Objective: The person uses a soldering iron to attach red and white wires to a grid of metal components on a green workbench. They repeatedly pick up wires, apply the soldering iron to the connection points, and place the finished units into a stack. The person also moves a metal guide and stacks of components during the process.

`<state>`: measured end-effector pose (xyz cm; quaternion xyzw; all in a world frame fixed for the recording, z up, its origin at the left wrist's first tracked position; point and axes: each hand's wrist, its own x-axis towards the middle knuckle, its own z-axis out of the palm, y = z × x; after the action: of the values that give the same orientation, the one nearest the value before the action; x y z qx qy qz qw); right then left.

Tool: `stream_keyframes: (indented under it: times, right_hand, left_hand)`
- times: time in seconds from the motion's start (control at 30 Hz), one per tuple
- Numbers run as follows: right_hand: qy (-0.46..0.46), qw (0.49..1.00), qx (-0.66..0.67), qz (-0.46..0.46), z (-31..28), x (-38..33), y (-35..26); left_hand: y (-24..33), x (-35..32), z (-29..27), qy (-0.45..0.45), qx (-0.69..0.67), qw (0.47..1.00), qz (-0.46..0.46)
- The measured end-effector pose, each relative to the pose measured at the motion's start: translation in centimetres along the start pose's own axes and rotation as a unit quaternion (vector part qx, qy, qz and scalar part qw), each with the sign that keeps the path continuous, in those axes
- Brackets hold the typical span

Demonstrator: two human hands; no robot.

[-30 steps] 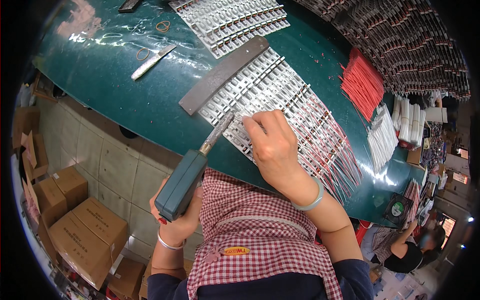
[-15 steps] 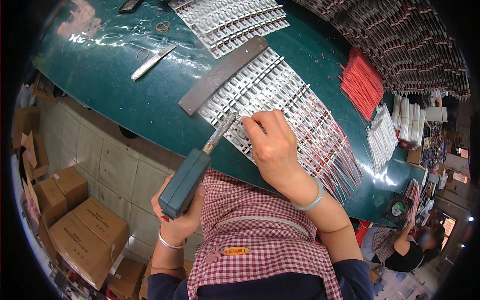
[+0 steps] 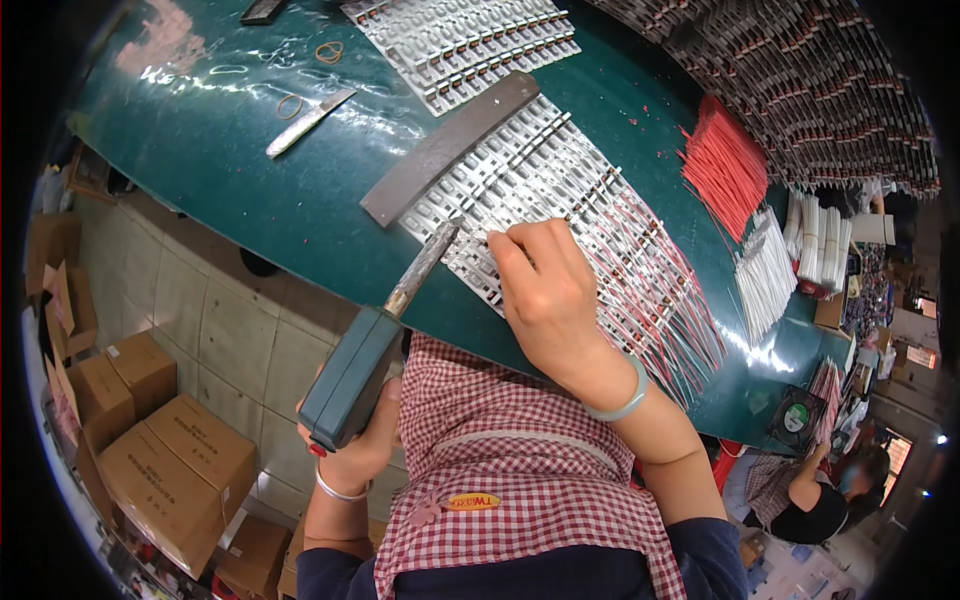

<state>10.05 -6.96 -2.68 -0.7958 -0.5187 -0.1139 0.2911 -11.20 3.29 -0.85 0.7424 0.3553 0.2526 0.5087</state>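
Observation:
In my left hand is a soldering iron with a boxy blue-green body and a thick, crusted metal tip. Its tip points up and right, over the near left edge of a panel of small metal parts, a short way from my right fingers. My right hand is closed in a pinch over that panel; what the fingertips hold, if anything, is hidden. Thin red and white wires run from the panel's right part toward the table's near edge. A dark flat bar lies along its left end.
On the green table lie a knife-like blade, rubber bands, another metal panel, red wires and white wires. Stacked panels fill the far right. Cardboard boxes stand left; a person sits right.
My left hand has drawn the soldering iron down and left, so its tip is now apart from my right fingers. My right hand has barely moved.

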Motion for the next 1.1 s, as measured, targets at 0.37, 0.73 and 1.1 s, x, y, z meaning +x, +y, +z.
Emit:
stream_keyframes:
  times: [0.37,0.73,1.1]
  right_hand:
    - [-0.02,1.0,0.023,0.006,0.1,-0.3,-0.8]
    - [-0.019,1.0,0.019,0.004,0.3,-0.4,-0.8]
    - [-0.021,1.0,0.018,0.002,0.3,-0.5,-0.7]
  left_hand:
    - [-0.2,-0.1,-0.5,-0.029,0.013,0.999,-0.004]
    - [0.5,0.7,-0.4,-0.065,0.065,0.994,0.059]
    - [0.2,0.0,-0.6,-0.027,0.022,0.999,0.005]
